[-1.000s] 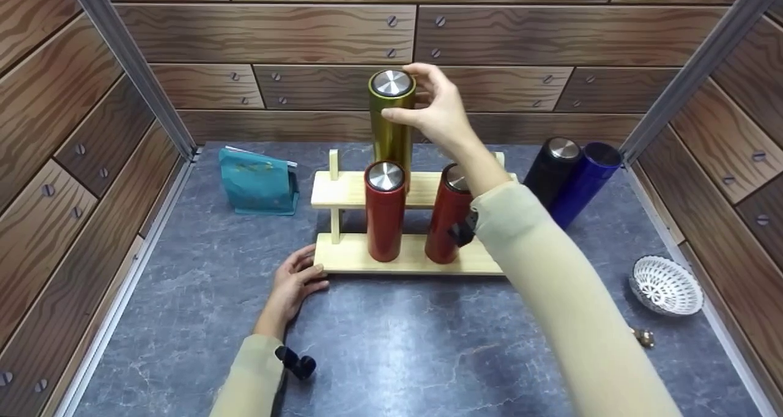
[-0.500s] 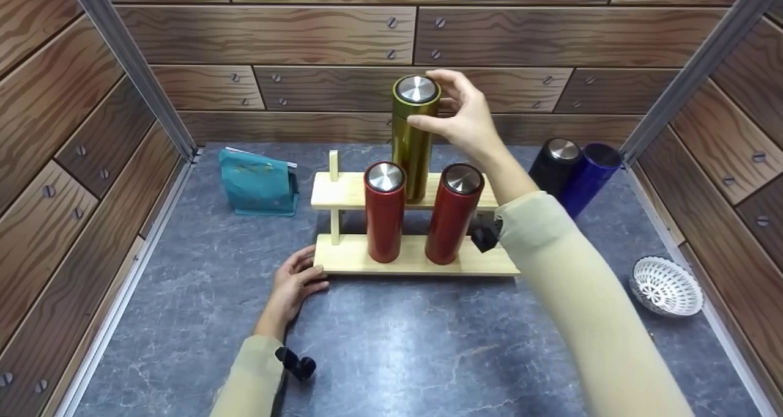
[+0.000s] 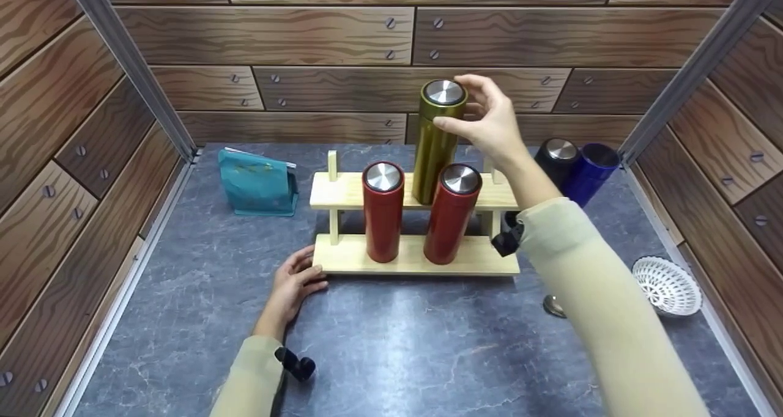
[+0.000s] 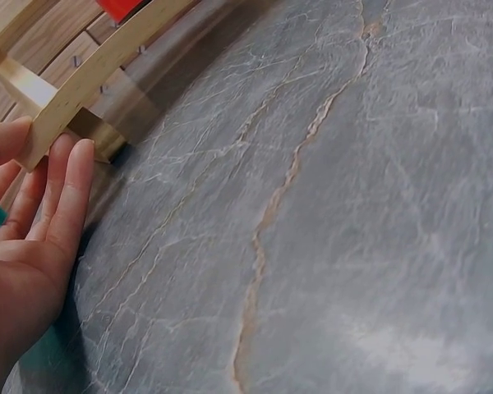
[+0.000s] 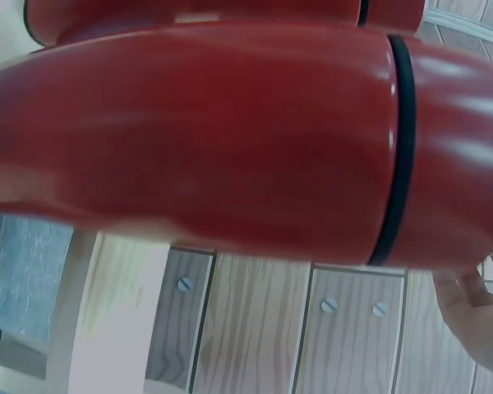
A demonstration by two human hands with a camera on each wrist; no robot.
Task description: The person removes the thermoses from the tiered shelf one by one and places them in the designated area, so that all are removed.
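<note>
Right hand: my right hand pinches the top of the gold flask just under its cap, thumb on the near side and fingers curled round the back.
Gold flask: a tall, smooth metallic cylinder with a flat brushed-steel lid, upright over the upper shelf of the wooden rack; I think its base touches the shelf, but the red flasks hide that spot.
Left hand: my left hand lies flat on the counter with fingers straight, the fingertips pressed against the left end of the rack's bottom board and gripping nothing.
Rack: pale, unfinished wood, two flat boards joined by thin posts.
Red flasks: the left red flask and the right red flask stand upright on the lower board, glossy with steel lids, directly in front of the gold one; the right wrist view is filled by a red flask body with a black ring.
Counter: grey marble-look slab with pale veins.
Around: a teal pouch stands left of the rack; a black flask and a blue flask touch one another at the back right; a white lattice bowl sits near the right wall.
</note>
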